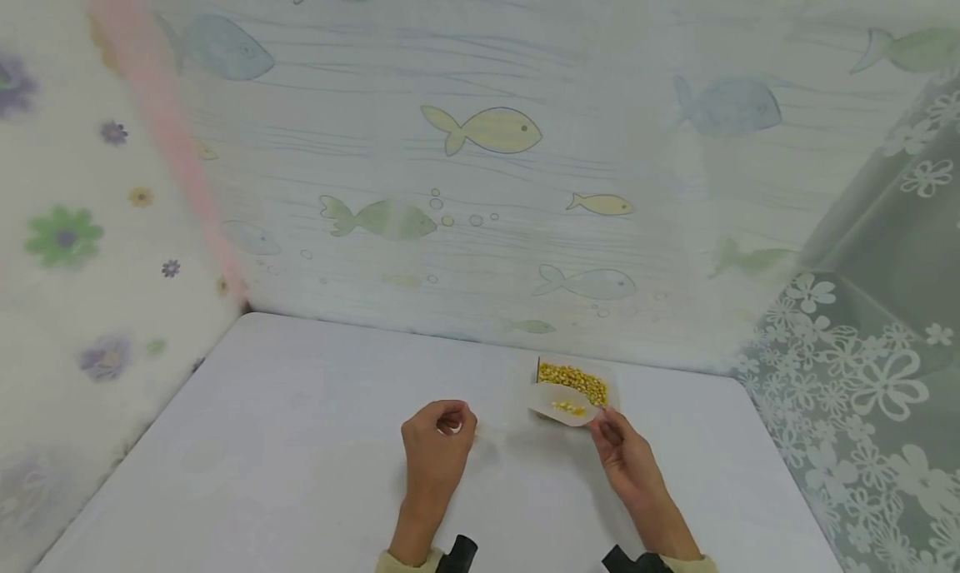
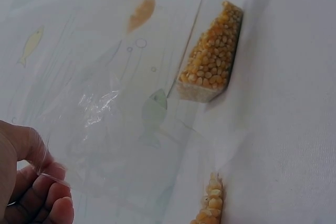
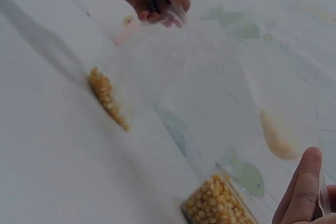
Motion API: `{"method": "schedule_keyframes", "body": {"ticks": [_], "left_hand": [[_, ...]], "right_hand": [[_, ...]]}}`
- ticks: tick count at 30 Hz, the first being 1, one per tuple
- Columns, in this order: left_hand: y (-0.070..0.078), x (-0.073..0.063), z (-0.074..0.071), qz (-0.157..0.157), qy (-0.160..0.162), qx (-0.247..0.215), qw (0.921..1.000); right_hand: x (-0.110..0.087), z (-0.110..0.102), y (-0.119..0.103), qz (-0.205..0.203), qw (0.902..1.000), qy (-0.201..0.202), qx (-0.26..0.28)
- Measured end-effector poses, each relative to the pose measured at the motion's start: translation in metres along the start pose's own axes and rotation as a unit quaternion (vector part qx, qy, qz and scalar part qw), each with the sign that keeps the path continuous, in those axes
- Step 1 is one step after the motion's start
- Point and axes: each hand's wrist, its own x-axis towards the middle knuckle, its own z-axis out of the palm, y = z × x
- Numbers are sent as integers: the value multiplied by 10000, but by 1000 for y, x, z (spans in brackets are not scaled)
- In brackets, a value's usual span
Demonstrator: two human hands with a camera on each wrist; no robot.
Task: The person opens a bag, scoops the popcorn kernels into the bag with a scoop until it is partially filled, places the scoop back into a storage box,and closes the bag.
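My left hand [image 1: 438,448] pinches the rim of a clear plastic bag [image 2: 100,108]. Yellow corn kernels [image 2: 210,203] lie in the bag's bottom, close to the table. With its thumb and fingers, my right hand [image 1: 626,456] grips a shallow white scoop [image 1: 551,398] by one end. A small heap of kernels [image 1: 568,408] sits on the scoop, showing as a brownish patch through it in both wrist views. Under and behind the scoop in the head view stands a clear box [image 2: 205,94] filled with corn kernels [image 3: 218,203].
Both hands work over a white table [image 1: 300,440]. A fish-patterned sheet [image 1: 480,223] rises along its back edge. To the left hangs a flowered sheet [image 1: 67,323], and a lace-patterned curtain [image 1: 885,390] borders the right side.
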Motion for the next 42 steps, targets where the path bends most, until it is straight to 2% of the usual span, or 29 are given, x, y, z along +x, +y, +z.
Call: {"method": "schedule_keyframes", "body": {"ticks": [14, 23, 33, 37, 42], "left_hand": [[0, 1, -2, -32, 28, -56, 10000], [2, 1, -3, -195, -39, -69, 9998], [2, 1, -2, -266, -94, -90, 9996], [2, 1, -1, -280, -132, -131, 9994], [2, 1, -1, -271, -126, -161, 9994]], "right_hand": [[-6, 27, 25, -40, 9965, 196, -818], [-3, 32, 36, -199, 9957, -271, -859], [2, 34, 38, -390, 9934, -22, -1077], [2, 36, 38, -620, 9888, 105, -1351], [2, 42, 37, -1028, 9762, 277, -1887]]}}
